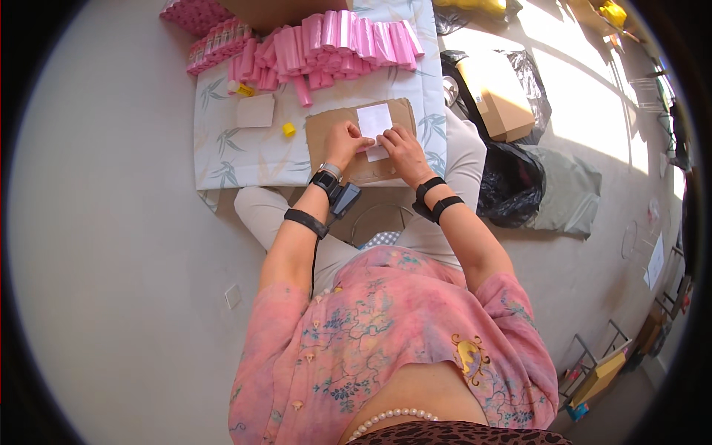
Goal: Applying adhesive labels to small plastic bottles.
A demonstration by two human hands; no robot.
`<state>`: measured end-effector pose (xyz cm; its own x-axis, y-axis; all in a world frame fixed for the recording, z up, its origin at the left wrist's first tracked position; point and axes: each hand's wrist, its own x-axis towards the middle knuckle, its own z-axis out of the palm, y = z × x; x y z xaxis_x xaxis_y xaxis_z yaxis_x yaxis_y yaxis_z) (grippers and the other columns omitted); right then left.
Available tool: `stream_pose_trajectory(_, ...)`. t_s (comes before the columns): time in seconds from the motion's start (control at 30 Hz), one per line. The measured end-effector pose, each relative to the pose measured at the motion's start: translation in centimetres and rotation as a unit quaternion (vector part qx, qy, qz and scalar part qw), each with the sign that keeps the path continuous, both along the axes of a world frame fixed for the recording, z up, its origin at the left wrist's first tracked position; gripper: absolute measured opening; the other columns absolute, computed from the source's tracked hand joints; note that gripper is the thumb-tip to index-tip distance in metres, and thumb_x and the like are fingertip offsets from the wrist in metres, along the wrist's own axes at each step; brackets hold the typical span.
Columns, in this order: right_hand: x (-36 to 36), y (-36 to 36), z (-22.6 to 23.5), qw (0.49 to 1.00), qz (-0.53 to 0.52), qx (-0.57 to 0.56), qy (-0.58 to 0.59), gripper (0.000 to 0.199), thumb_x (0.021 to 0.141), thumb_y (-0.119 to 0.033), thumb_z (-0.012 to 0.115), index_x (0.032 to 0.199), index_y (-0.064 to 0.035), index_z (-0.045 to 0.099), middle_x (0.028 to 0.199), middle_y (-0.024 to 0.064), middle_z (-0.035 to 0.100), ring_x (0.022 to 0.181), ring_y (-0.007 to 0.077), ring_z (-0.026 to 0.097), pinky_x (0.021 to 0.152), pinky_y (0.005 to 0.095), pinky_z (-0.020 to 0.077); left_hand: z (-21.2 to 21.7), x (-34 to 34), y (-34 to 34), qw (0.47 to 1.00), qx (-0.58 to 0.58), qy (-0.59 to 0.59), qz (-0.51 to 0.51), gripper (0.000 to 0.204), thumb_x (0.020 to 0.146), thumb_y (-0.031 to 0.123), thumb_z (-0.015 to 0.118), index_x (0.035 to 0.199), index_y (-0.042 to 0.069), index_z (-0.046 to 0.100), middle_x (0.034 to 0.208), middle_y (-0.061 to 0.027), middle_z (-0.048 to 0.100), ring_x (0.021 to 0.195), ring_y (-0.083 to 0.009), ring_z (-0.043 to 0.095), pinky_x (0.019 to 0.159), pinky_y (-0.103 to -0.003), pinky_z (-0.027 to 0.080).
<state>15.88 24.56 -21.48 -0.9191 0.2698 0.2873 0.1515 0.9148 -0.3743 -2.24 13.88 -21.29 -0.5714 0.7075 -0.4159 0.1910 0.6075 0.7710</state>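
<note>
A brown cardboard sheet (324, 130) lies on the table in front of me, with white paper (374, 119) on top of it. The fingers of my left hand (344, 142) are pinched together at the paper's left side. From the right, my right hand (404, 150) closes its bent fingertips on the same paper, close to the left ones. A sliver of pink shows under the left fingertips, too small to make out. Part of the paper sticks out below the fingers. Left of the cardboard are a yellow cap (288, 130) and a pale square stack (256, 110).
Many pink rolls (326, 44) are piled across the table's far side. A yellow glue stick (242, 89) lies before them. Beyond stands a cardboard box (297, 9). On the floor at right are black plastic bags (508, 185) and an open carton (504, 96).
</note>
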Motion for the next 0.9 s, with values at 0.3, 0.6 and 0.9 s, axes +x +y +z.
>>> stream_pose_trajectory(0.3,-0.3,0.2,-0.9,1.0,-0.003,-0.001,0.031,0.044,0.076,-0.005,0.067,0.12,-0.002,0.067,0.121,0.0109,0.064,0.123,0.0316,0.057,0.106,0.0406,0.0491,1.9,6.2,-1.9,0.891,0.17,0.391,-0.155,0.033,0.086,0.003,0.061,0.119,0.006,0.063,0.11,-0.01,0.067,0.105,-0.0306,0.062,0.093,-0.043,0.049)
stream_pose_trajectory(0.6,-0.4,-0.1,-0.8,0.999,-0.009,-0.017,0.044,0.043,0.077,-0.002,0.066,0.12,-0.0005,0.066,0.121,0.012,0.065,0.122,0.0329,0.057,0.106,0.0412,0.0494,-0.2,6.7,-1.6,0.873,0.141,0.448,-0.134,0.04,0.087,0.006,0.06,0.127,0.003,0.059,0.102,-0.0107,0.065,0.099,-0.0282,0.062,0.088,-0.04,0.052)
stream_pose_trajectory(0.9,0.4,-3.2,-0.1,0.985,-0.127,-0.03,0.11,0.037,0.083,-0.001,0.063,0.119,-0.003,0.063,0.118,0.0126,0.063,0.118,0.0331,0.058,0.104,0.0435,0.0476,-0.5,4.8,-1.7,0.845,0.169,0.47,-0.192,0.032,0.086,0.01,0.063,0.117,0.004,0.06,0.095,-0.0091,0.064,0.093,-0.0274,0.063,0.084,-0.04,0.052)
